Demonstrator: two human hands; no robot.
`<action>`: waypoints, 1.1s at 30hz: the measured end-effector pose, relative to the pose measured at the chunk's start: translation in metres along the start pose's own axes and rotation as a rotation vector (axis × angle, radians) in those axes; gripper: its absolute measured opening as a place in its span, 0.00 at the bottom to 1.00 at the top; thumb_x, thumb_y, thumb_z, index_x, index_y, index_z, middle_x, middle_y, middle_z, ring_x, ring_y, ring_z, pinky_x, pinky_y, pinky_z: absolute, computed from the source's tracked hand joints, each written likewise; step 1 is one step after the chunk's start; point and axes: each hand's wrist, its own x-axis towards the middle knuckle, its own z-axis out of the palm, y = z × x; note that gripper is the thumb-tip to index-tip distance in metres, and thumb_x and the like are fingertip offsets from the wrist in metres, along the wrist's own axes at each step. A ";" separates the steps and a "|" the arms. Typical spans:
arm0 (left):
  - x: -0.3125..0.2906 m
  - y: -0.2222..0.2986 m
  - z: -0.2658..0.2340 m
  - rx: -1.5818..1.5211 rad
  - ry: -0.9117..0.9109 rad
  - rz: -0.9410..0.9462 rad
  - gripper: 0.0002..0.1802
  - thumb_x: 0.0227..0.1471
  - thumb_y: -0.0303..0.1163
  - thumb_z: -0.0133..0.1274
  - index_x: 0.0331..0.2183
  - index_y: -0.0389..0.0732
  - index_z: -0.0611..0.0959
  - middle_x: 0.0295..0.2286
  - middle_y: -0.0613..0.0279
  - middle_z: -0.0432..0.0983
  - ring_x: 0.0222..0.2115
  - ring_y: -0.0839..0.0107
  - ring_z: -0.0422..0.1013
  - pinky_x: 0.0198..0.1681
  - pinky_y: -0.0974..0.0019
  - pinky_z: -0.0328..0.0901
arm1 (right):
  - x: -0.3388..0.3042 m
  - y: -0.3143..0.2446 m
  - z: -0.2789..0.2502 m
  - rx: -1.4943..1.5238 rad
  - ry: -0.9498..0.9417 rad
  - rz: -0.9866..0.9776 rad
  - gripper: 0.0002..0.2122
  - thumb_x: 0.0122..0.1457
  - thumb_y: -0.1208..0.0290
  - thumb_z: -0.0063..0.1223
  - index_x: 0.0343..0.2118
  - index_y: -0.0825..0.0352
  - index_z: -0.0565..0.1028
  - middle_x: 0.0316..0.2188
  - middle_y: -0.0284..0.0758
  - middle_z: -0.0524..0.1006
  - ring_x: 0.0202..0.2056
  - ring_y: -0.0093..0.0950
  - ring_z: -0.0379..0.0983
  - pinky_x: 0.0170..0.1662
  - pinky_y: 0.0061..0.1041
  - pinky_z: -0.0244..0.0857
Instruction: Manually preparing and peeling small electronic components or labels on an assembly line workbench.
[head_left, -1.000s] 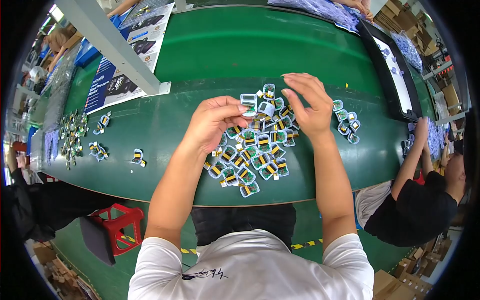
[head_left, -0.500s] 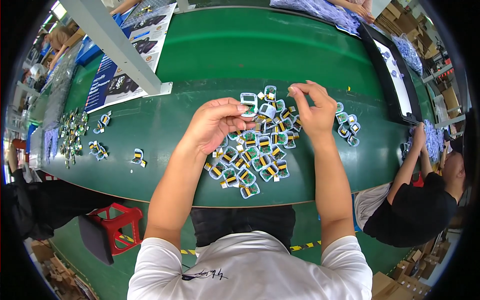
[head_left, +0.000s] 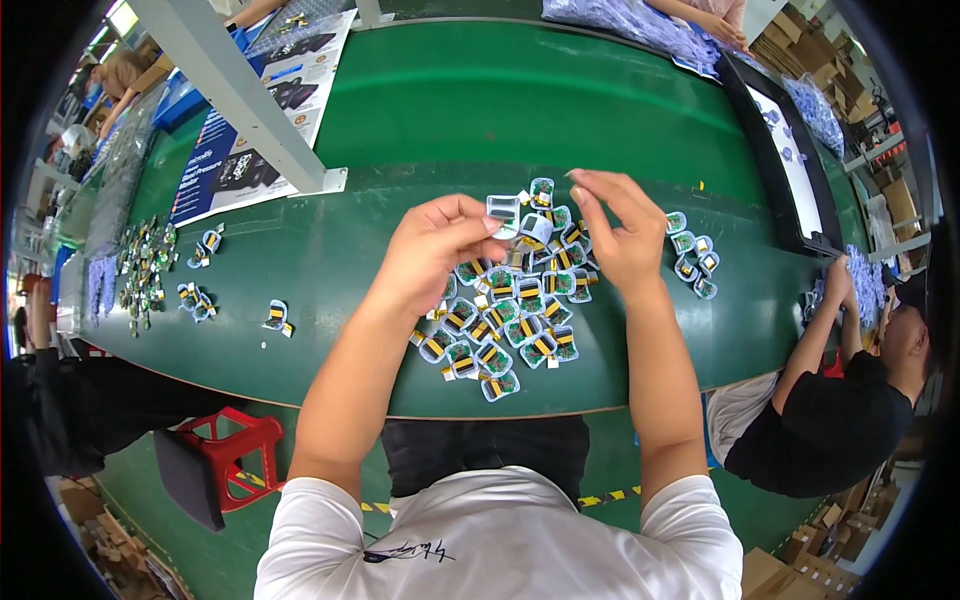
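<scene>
Between the thumb and fingers of my left hand (head_left: 435,245) is a small white-framed display module (head_left: 503,214), its pale screen facing up. To the right, my right hand (head_left: 628,225) is raised over the far right of the pile, thumb and forefinger brought close together at the tips. Anything pinched there is too small to make out. Below and between both hands spreads a pile of similar modules (head_left: 528,293), most lying with green circuit boards and black-and-yellow parts upward. One module (head_left: 535,228) beside the held one shows its screen side.
A smaller group of modules (head_left: 685,268) lies right of my right hand. On the left are loose circuit boards (head_left: 146,270) and a single module (head_left: 277,316). A metal post (head_left: 235,95) rises from the green table (head_left: 330,370). A black-framed tray (head_left: 790,160) stands right, near a co-worker (head_left: 835,410).
My left hand has rolled over so its back shows more, and the held module has shifted slightly right and down. My right thumb and forefinger have moved a little left.
</scene>
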 end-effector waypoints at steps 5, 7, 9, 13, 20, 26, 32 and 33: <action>-0.003 -0.001 0.009 0.872 0.131 0.860 0.11 0.55 0.18 0.60 0.41 0.34 0.88 0.38 0.52 0.87 0.38 0.63 0.83 0.47 0.63 0.76 | 0.001 -0.012 -0.001 -0.060 -0.051 -0.120 0.09 0.57 0.85 0.63 0.40 0.70 0.85 0.36 0.41 0.86 0.37 0.33 0.83 0.42 0.28 0.75; -0.005 0.000 0.012 0.839 0.113 0.884 0.12 0.52 0.16 0.62 0.40 0.36 0.89 0.39 0.54 0.86 0.41 0.62 0.83 0.51 0.60 0.76 | 0.000 -0.011 -0.001 -0.063 -0.037 -0.147 0.09 0.56 0.85 0.64 0.40 0.71 0.85 0.37 0.41 0.86 0.37 0.34 0.83 0.42 0.29 0.75; -0.005 0.000 0.011 0.841 0.038 0.944 0.15 0.50 0.11 0.59 0.40 0.34 0.89 0.40 0.52 0.86 0.43 0.60 0.83 0.55 0.55 0.75 | 0.002 -0.009 0.001 -0.027 -0.015 -0.164 0.09 0.55 0.85 0.64 0.39 0.71 0.85 0.38 0.40 0.86 0.38 0.35 0.82 0.44 0.29 0.75; -0.006 0.001 0.009 0.834 0.009 0.962 0.16 0.49 0.09 0.58 0.40 0.33 0.88 0.40 0.49 0.86 0.43 0.58 0.83 0.56 0.52 0.75 | 0.002 -0.010 0.002 -0.057 0.035 -0.121 0.09 0.54 0.84 0.65 0.38 0.71 0.85 0.40 0.39 0.86 0.42 0.34 0.81 0.49 0.31 0.73; -0.002 0.000 0.012 0.780 0.002 0.958 0.14 0.50 0.12 0.60 0.39 0.34 0.89 0.39 0.52 0.86 0.43 0.59 0.83 0.56 0.54 0.76 | -0.002 0.001 -0.003 -0.115 -0.011 -0.109 0.10 0.55 0.82 0.65 0.41 0.70 0.85 0.42 0.39 0.86 0.43 0.36 0.81 0.53 0.33 0.72; -0.004 -0.013 0.009 0.462 0.040 0.557 0.12 0.58 0.17 0.59 0.45 0.31 0.85 0.37 0.54 0.85 0.37 0.69 0.83 0.45 0.65 0.76 | -0.001 -0.014 0.002 -0.038 -0.042 -0.141 0.13 0.56 0.83 0.64 0.44 0.70 0.84 0.45 0.43 0.84 0.44 0.37 0.81 0.50 0.32 0.72; 0.004 -0.019 0.003 0.204 0.052 0.219 0.12 0.63 0.22 0.56 0.48 0.29 0.82 0.36 0.57 0.84 0.34 0.71 0.80 0.42 0.68 0.73 | -0.006 -0.028 0.015 -0.019 -0.150 -0.321 0.17 0.50 0.80 0.65 0.45 0.65 0.85 0.51 0.42 0.81 0.46 0.40 0.80 0.50 0.37 0.71; 0.004 -0.019 0.002 0.167 0.048 0.192 0.11 0.63 0.23 0.57 0.47 0.29 0.83 0.36 0.57 0.84 0.34 0.70 0.80 0.42 0.68 0.74 | -0.005 -0.029 0.017 -0.016 -0.152 -0.323 0.17 0.50 0.80 0.65 0.45 0.65 0.85 0.51 0.42 0.81 0.46 0.40 0.80 0.50 0.37 0.71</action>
